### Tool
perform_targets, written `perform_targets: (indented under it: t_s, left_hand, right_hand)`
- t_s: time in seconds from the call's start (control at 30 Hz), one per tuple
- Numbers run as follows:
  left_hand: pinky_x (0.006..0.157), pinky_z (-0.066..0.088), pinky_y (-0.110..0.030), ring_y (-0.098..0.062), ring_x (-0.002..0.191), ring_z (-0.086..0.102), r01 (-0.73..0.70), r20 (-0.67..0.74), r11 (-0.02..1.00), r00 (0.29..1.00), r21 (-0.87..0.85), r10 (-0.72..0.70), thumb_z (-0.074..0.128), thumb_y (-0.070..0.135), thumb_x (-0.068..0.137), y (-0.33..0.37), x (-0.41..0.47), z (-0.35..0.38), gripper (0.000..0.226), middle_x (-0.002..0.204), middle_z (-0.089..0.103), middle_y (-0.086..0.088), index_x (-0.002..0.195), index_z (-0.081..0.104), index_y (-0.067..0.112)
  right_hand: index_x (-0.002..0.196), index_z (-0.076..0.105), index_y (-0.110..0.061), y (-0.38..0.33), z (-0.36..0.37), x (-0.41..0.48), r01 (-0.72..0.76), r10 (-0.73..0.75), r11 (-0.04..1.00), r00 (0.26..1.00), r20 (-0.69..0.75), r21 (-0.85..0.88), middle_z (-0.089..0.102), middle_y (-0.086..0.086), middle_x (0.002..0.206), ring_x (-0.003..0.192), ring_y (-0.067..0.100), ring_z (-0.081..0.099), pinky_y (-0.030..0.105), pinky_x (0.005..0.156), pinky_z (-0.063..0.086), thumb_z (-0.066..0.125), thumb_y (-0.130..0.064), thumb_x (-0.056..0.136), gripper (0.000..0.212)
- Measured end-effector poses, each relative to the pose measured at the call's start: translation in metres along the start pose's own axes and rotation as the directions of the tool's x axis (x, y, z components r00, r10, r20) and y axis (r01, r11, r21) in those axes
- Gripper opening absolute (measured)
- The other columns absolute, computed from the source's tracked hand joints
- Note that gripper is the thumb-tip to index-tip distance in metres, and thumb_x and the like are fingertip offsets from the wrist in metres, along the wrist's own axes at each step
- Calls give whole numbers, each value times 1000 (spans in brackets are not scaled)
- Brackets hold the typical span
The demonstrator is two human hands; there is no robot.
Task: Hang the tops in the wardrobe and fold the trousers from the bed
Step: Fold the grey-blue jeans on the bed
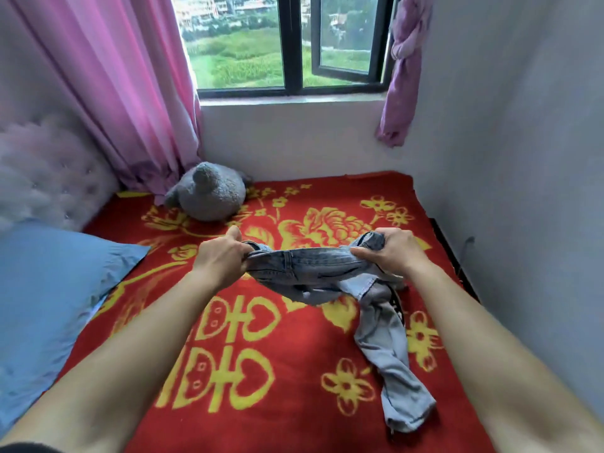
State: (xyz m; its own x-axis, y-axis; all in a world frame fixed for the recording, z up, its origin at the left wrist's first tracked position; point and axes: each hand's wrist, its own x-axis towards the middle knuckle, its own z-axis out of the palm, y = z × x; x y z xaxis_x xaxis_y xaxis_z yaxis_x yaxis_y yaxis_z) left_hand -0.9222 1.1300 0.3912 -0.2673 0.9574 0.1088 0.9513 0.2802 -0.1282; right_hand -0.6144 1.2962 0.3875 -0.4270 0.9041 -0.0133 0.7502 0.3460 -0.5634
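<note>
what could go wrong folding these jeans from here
1. The left hand and right hand grip the jeans only at the waistband. The trailing leg lies twisted and bunched on the red blanket, so a fold made now would likely trap creases.
2. A dark patterned item peeks out beneath the jeans near the right hand. It might get dragged along or folded in.
</note>
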Motion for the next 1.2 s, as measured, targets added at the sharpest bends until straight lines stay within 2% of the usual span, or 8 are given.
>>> perform_targets:
  t_s: [0.17,0.33,0.53,0.67,0.77,0.83,1.07,1.2]
  left_hand:
    - [85,38,-40,-23,111,47,-61,-146,990,986,124,80,62,49,84,-40,-21,-3,19,114,57,4,97,75,42]
    - [89,36,-39,-20,103,57,-63,-7,994,998,85,64,57,47,84,-76,-91,30,25,102,66,7,97,73,35]
    - [66,47,-35,-28,91,65,9,205,993,979,-118,16,51,20,90,-116,-182,98,22,103,59,0,103,69,22]
    - [66,43,-36,-28,96,65,-72,282,987,953,-140,110,59,29,88,-122,-220,131,19,106,57,-2,105,66,22]
    - [64,42,-37,-31,97,64,-101,362,978,918,-180,162,61,34,89,-117,-243,157,20,104,58,-4,102,63,19]
    - [69,47,-37,-31,98,65,-86,430,985,891,-151,144,56,23,90,-116,-253,176,11,101,64,-4,99,63,21]
    - [72,43,-37,-27,108,56,-150,546,987,823,-54,155,50,4,87,-99,-269,219,28,108,62,-3,108,61,20]
    - [80,41,-37,-25,113,45,-169,636,986,761,9,125,48,3,89,-87,-268,238,31,115,54,-3,111,61,19]
  right_hand:
    - [90,73,-36,-39,14,-53,63,-81,962,995,-54,-267,53,-8,99,97,15,52,31,80,46,65,-83,63,55]
    - [81,80,-17,-70,79,-128,207,-284,889,949,-136,-408,65,2,102,103,29,56,39,87,47,50,-80,62,72]
    - [111,70,-29,-89,159,-209,91,17,920,963,269,-382,72,3,105,101,24,66,30,76,45,70,-61,80,45]
    - [76,61,-17,-90,205,-245,121,152,844,880,450,-522,69,11,96,96,31,65,35,72,47,71,-42,84,28]
    - [95,65,-18,-84,232,-264,132,199,806,857,475,-577,69,10,105,103,33,64,38,81,53,67,-26,84,15]
    - [110,61,-18,-72,242,-271,136,233,793,833,501,-594,66,11,116,110,34,62,39,86,50,63,-21,84,26]
    - [110,50,-24,-27,258,-268,119,315,770,784,536,-627,64,6,117,109,30,61,35,80,45,59,-22,84,27]
    - [127,50,-27,-2,275,-257,143,370,773,690,623,-618,62,4,128,116,28,60,35,86,47,52,-26,89,38]
